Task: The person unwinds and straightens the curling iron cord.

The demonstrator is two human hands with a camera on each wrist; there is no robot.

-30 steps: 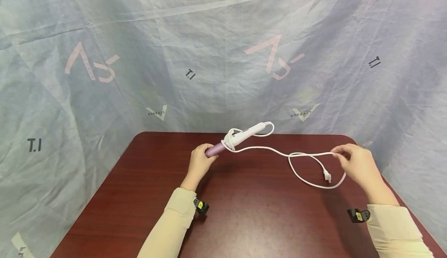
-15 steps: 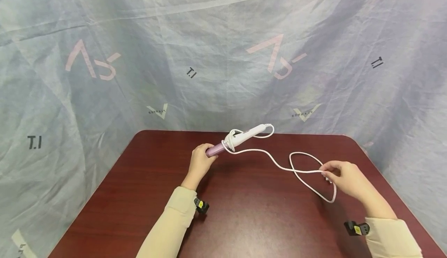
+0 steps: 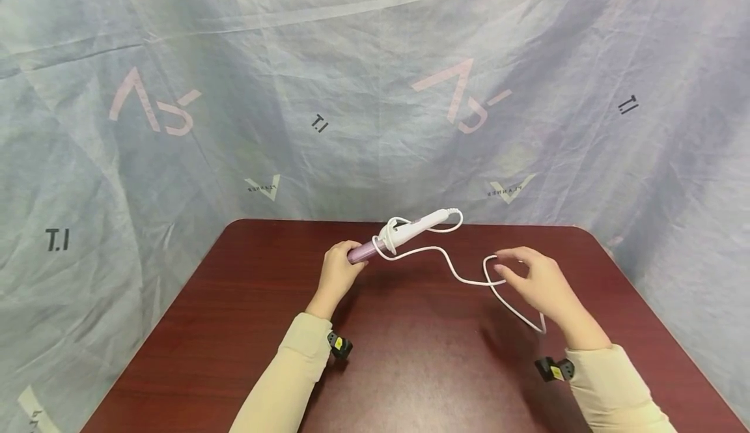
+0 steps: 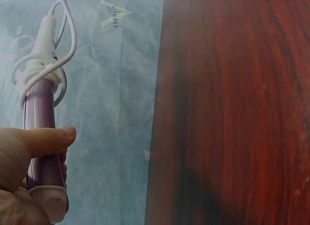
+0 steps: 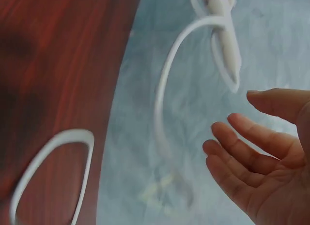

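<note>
A white curling iron with a purple barrel slants up and away over the table. My left hand grips it by the barrel end; in the left wrist view the thumb lies across the barrel just above its pale tip. White cord loops around the iron near the base of the handle, then runs right toward my right hand. In the right wrist view that hand's fingers and thumb are spread apart, with the cord beyond them. The plug is hidden.
A dark red wooden table lies under both hands. Behind it hangs a grey printed cloth. A small black camera sits on each wrist, the left camera and the right camera. A cord loop hangs below the right hand.
My right hand has moved left toward the iron and its pinch on the cord has opened. The cord's free loop has shifted left and sagged. The left hand holds the curling iron nearly still.
</note>
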